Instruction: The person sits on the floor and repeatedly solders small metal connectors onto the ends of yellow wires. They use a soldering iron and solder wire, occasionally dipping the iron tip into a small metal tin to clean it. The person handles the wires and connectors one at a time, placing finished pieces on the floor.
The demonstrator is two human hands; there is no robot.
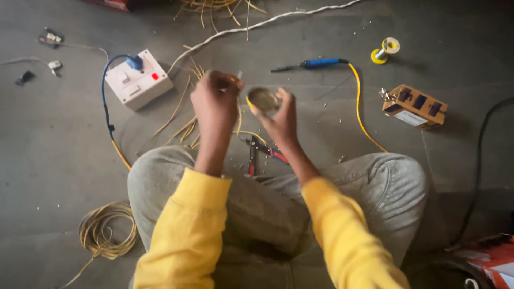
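I sit cross-legged on a grey floor in yellow sleeves and grey jeans. My left hand is closed around a thin yellow wire, pinched near its top. My right hand holds a small round metal tin by its edge, tilted toward the left hand. The yellow wire curves down between both hands. Red-handled pliers lie on the floor just below my hands, in front of my knees.
A white switch-socket box with a blue plug sits at the left. A blue-handled soldering iron with yellow cord lies ahead. A solder spool, a brown cardboard box, a yellow wire coil and scattered wire bits surround me.
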